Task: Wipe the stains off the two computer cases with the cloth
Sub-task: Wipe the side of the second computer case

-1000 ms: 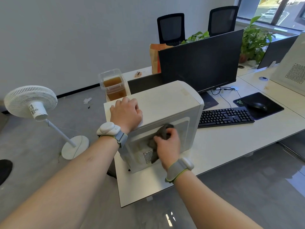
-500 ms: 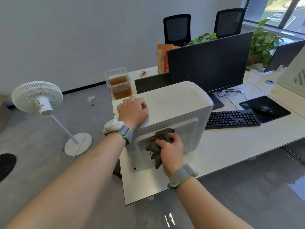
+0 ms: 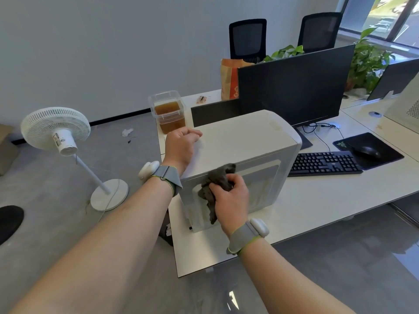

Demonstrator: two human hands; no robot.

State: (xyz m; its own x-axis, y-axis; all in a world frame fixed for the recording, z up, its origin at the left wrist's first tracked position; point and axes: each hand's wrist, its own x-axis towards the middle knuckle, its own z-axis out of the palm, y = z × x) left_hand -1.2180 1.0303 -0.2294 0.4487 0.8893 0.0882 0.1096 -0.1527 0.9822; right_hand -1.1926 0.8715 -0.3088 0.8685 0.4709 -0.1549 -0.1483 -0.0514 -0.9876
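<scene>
A white computer case (image 3: pixel 244 141) lies on the white desk (image 3: pixel 317 200), its side panel facing me. My right hand (image 3: pixel 231 198) grips a crumpled dark grey cloth (image 3: pixel 216 182) and presses it against the upper left of that panel, where faint brownish streaks show to the right of the hand. My left hand (image 3: pixel 181 146) rests on the case's top near its left rear corner, fingers curled over the edge. A second white case (image 3: pixel 405 105) shows partly at the far right edge.
Behind the case stands a black monitor (image 3: pixel 294 82); a keyboard (image 3: pixel 324 163), mouse (image 3: pixel 367 151) and mouse pad lie to the right. A clear container of brown liquid (image 3: pixel 169 112) sits at the desk's far left corner. A white floor fan (image 3: pixel 59 132) stands left of the desk.
My right hand has slid the cloth up and left across the side panel, from its middle toward the top edge. My left hand stays on the case's top.
</scene>
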